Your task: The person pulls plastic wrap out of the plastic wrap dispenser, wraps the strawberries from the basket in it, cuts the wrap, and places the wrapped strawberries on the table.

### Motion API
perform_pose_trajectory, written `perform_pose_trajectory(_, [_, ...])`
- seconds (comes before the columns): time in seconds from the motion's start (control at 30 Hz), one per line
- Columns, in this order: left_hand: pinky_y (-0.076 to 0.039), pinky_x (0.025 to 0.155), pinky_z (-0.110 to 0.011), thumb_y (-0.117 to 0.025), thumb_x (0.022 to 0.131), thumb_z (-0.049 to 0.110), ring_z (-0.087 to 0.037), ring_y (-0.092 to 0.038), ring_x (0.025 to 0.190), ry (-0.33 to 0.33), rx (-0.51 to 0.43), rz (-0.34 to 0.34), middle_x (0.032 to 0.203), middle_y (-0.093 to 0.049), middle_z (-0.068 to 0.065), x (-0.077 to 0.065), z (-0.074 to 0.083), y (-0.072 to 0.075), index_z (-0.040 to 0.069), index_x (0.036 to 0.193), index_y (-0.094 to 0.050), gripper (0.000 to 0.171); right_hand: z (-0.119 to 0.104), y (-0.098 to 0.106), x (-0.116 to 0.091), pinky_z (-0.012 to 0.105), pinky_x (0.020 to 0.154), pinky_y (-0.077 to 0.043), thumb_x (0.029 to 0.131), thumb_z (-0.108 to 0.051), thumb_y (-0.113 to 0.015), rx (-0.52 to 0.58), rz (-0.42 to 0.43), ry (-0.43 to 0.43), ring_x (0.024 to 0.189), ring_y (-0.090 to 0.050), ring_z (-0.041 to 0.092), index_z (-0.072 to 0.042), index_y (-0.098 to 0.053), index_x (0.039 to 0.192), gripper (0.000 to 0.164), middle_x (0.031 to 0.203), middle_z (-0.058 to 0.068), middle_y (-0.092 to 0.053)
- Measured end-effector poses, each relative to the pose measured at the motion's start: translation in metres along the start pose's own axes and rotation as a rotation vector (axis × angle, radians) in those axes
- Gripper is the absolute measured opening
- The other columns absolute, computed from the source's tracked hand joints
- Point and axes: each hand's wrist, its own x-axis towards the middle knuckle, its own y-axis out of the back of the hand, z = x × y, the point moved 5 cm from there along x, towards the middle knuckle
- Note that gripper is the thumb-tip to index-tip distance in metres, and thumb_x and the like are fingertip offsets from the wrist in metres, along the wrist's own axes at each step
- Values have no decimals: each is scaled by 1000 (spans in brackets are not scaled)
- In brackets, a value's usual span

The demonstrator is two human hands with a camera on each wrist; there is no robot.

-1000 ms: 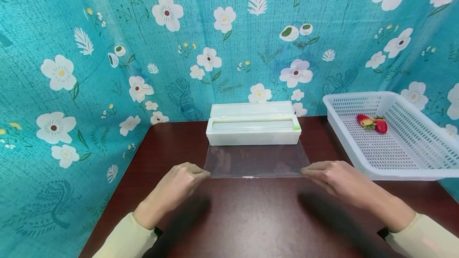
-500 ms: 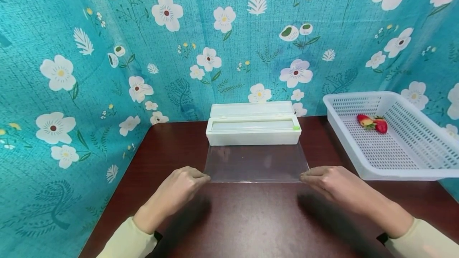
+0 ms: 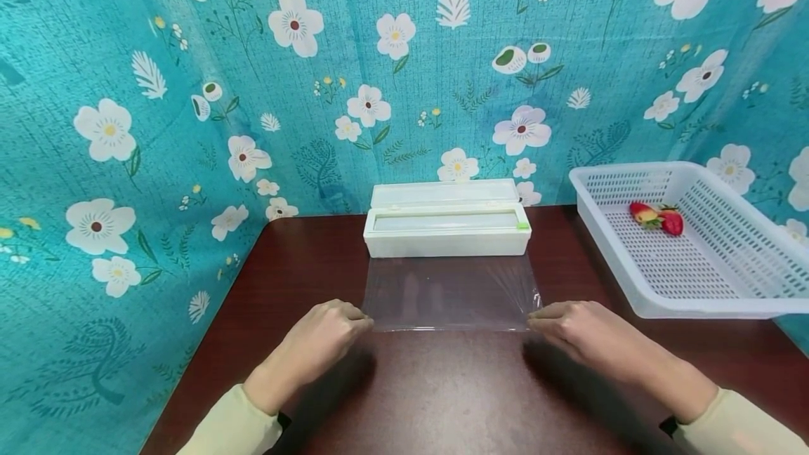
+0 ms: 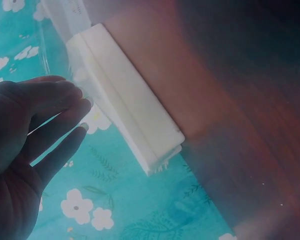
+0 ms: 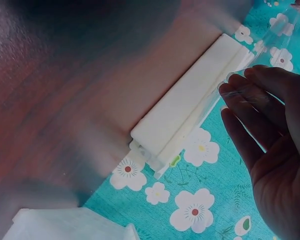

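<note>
A clear sheet of cling film (image 3: 449, 293) stretches toward me from a white cling film dispenser box (image 3: 449, 243) whose lid (image 3: 444, 193) stands up at the back. My left hand (image 3: 325, 335) pinches the film's near left corner between thumb and fingertips. At the near right corner, my right hand (image 3: 590, 332) pinches the film the same way, and small creases show there. Both hands are raised above the table, with shadows below them. In the left wrist view the thumb and index finger (image 4: 55, 95) meet at the film's edge; the right wrist view shows the film at the fingertips (image 5: 232, 82).
To the right stands a white plastic basket (image 3: 682, 258) with red strawberries (image 3: 670, 220) in it. The dark brown table (image 3: 442, 399) ends at a blue-green floral cloth (image 3: 417, 69) behind and at the left. A small green piece (image 3: 522, 225) sits on the box's right end.
Both hands have drawn the cling film toward me, so a longer stretch shows in front of the box. Creases have appeared near its right corner. Box and basket stay put.
</note>
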Motion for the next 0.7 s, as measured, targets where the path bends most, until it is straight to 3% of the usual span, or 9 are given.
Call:
perform_pose_trajectory(0.27, [-62,74,-29,-86,79,-5,-11,-73,77,-52,-16,33,89,-81,-1,-3,4,-3,12,98,-83,25,-4,-4,-5,35,75,-64,87,-10,-83,-32,66,60,91,-76,11,-17,-82,109,24,105,-4,-79])
perform_pose_trajectory(0.53, [-62,77,-29,-90,80,6,-11,-74,79,-13,-51,15,90,-81,0,-5,3,2,13,102,-84,25,-7,-2,-8,36,76,-64,97,-25,-75,-51,69,70,92,-76,12,-18,-82,109,15,106,-4,-79])
perform_pose_trajectory(0.7, [-62,79,-29,-92,79,7,-12,-75,81,10,-57,-1,92,-81,-1,-6,4,5,13,105,-84,28,-10,1,-10,36,77,-64,98,-23,-75,-53,73,66,93,-77,14,-17,-82,111,16,108,-3,-79])
